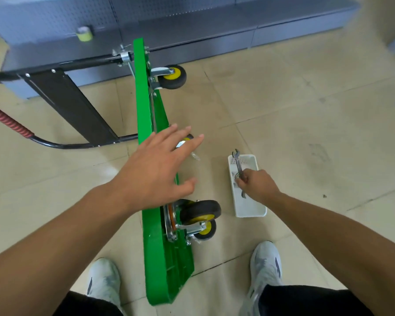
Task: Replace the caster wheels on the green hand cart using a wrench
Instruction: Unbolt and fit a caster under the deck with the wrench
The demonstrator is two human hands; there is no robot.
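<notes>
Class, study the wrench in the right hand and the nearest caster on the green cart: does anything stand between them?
Nothing visible does. The right hand grips the wrench over the white tray, and only bare floor separates it from the near caster. The left hand hovers open further up the green cart, off that path.

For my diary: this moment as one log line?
cart: on its side; left hand: spread over cart; right hand: grips wrench over tray
</notes>
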